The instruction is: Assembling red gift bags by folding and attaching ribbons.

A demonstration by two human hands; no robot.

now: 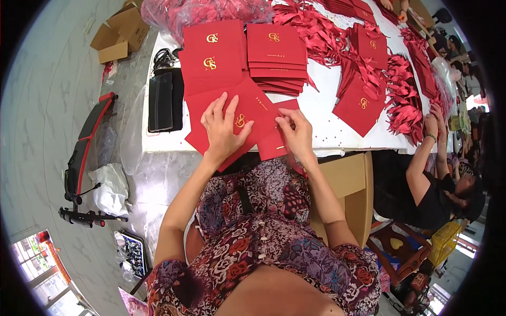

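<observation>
The left hand (225,126) lies palm down with fingers spread on a red card (254,111) bearing a gold emblem; that card is the landmark here. It rests slanted at the near edge of a white table (322,129), in front of the wearer. The right hand (298,136), at the card's right, has its thumb and forefinger drawn close together at a smaller-looking red piece (270,145); whether they pinch it, or something small, cannot be told. That piece lies against the card's right side, reaching the table edge.

Just beyond the card stand two piles of red cards: a left pile (212,73) partly under it, and a neat right pile (276,50). Left of the card lies a flat black case (161,102), with a coiled black cable (164,59) beyond it. Farther beyond the card is a clear plastic bag (205,11) with red contents. Well to its right are red bags (359,105) and heaped red ribbons (316,36). Nearer the wearer than the card, to its right, is a cardboard box (345,176). Far right of the card, a co-worker (440,195) in dark clothing reaches toward the table.
</observation>
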